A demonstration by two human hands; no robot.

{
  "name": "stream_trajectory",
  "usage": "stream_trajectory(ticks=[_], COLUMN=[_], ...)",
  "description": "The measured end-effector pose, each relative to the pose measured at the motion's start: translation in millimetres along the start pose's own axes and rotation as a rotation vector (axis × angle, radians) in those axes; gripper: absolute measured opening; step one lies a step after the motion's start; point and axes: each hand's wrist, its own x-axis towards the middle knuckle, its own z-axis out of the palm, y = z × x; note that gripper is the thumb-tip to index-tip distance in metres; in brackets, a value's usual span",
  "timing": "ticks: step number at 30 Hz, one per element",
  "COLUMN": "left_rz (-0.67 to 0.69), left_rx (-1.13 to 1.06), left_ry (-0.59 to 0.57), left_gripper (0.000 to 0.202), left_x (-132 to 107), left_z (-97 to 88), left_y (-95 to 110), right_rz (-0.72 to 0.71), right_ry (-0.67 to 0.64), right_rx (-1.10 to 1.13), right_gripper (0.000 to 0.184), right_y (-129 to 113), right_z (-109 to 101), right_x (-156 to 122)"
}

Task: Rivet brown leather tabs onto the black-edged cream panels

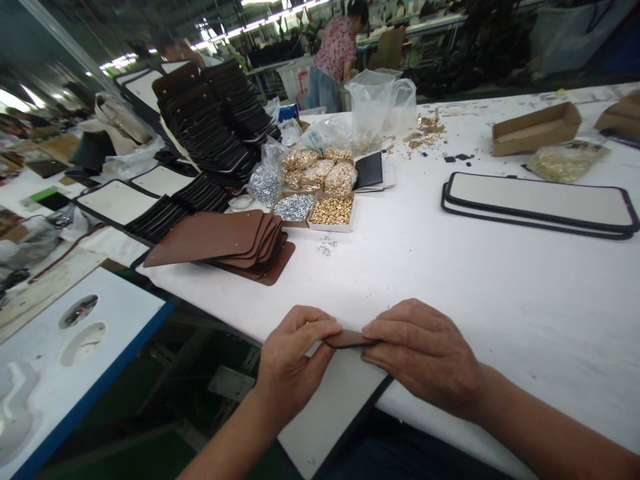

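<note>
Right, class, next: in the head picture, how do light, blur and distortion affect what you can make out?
Head view: strip lights glare along the top; the white table is brightly lit, the floor at bottom left dark; the hands and brown panel look fairly clear, the background person softer; the slanting pole suggests a tilted, perhaps wide-angle camera.

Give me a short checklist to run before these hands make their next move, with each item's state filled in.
1. Left hand gripping the panel: ok, at its upper edge.
2. Right hand gripping it too: ok, fingers above and thumb below.
3. Fasteners under the fingers: cannot tell, the hands cover those spots.
4. Silver pieces all boxed: not ok, some lie loose on the table.
5. Gold pieces available in an open box: ok.
6. Brown panel stack squared up: not ok, edges fan out.
</note>
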Motion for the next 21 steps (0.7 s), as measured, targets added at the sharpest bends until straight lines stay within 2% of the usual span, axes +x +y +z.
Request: stream_trajectory(ticks=[2, 5, 7, 9, 13, 16, 18, 21], left_rz=[-0.079, -0.326, -0.498, -0.607, -0.722, -0.775, -0.803, -0.83], left_rx=[-0.074, -0.275, -0.425, -0.549, -0.71, -0.761, -0.796, -0.838], left_ry=[-0.045, -0.116, -0.148, -0.187, -0.261, -0.262, -0.24, -0.193], left_gripper=[0.016, 0.003, 0.008, 0.014, 0.027, 0.031, 0.033, 0.034], left_x=[2.3, 9.5, 16.5, 24.1, 34.8, 36.9, 36.7, 36.7], left_z=[-0.2, 3.0, 6.8, 11.2, 21.5, 31.4, 39.0, 50.8], left_y=[2.5, 6.5, 6.8, 4.0, -9.3, -20.3, -26.4, -33.5], right_rz=[0.032, 0.114, 0.162, 0.203, 0.281, 0.289, 0.273, 0.261], right_ry=[0.013, 0.038, 0.047, 0.047, 0.028, -0.018, -0.027, 0.043], right_rx=[0.002, 0.033, 0.059, 0.065, 0.02, -0.13, -0.255, -0.367], right_gripper=[0.017, 0.012, 0.008, 0.006, 0.007, 0.008, 0.006, 0.008], right_y=[1.9, 8.1, 14.9, 23.4, 41.4, 46.3, 40.1, 18.4], right_z=[-1.2, -3.4, -4.4, -4.1, 1.0, 3.2, 1.3, -3.3], right_x=[1.3, 2.7, 2.9, 1.9, -3.3, -5.9, -2.8, 11.6])
